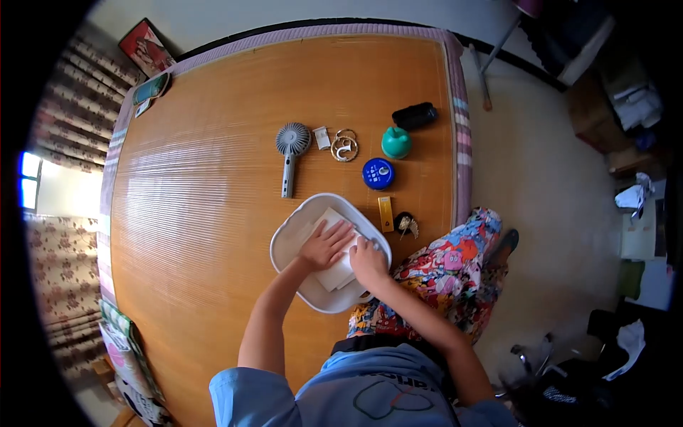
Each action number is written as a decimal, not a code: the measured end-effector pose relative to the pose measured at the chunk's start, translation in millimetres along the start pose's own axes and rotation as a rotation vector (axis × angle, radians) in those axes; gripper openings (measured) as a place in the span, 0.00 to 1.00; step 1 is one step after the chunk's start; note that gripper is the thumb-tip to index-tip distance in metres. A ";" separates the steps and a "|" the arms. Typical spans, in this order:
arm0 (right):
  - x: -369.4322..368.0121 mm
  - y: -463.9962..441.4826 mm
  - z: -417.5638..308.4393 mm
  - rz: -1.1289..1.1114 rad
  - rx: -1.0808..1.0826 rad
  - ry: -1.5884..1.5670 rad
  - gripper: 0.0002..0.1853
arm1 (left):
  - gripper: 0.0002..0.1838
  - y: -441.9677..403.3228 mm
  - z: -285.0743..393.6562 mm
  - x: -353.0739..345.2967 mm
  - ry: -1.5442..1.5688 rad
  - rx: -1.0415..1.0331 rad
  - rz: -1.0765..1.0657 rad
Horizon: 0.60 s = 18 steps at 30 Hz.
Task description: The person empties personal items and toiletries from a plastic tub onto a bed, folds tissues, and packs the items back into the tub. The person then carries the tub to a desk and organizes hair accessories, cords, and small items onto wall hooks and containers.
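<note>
A white plastic basin (282, 245) sits on the bamboo mat, close to my body. Inside it lies a flat stack of white folded sheets, like paper tissues (331, 278). My left hand (327, 245) rests flat on the stack with its fingers spread. On the stack's right side, my right hand (369, 263) has its fingers curled against the edge of the sheets; its fingertips are partly hidden. Just right of the basin stand a small yellow box (385, 214) and a dark hair clip (407, 225) with a pale, toothed part.
Beyond the basin are a grey handheld fan (292, 146), a small white packet (322, 138), ring-shaped bangles (345, 146), a round blue tin (378, 174), a green apple-shaped container (396, 143) and a black case (414, 115). The bamboo mat (206, 206) ends at a pink-edged border on the right.
</note>
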State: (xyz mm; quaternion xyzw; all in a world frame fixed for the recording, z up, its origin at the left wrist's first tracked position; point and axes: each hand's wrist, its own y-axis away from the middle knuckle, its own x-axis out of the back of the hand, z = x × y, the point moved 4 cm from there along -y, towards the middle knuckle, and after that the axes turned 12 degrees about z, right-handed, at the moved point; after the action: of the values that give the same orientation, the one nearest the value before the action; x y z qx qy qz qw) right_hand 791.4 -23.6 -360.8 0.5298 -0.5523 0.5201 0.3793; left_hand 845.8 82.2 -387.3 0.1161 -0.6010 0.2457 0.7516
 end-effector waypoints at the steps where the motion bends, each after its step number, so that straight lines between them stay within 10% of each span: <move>1: -7.3 0.9 0.7 -0.010 -0.019 -0.037 0.07 | 0.26 2.2 -1.6 -1.9 0.010 0.000 -0.014; 12: 22.9 9.0 1.8 -0.013 0.081 -0.080 0.05 | 0.32 -0.5 6.7 28.4 0.176 -0.013 -0.067; 18: 110.5 2.0 19.7 0.318 0.190 -0.421 0.07 | 0.22 -18.0 28.1 88.6 0.382 -0.069 0.492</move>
State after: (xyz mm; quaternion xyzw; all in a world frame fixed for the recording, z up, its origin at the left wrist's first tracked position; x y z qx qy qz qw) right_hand 775.4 -64.1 -257.3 0.5660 -0.6439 0.5011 0.1183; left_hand 845.0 74.1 -293.0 -0.1064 -0.4670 0.4171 0.7725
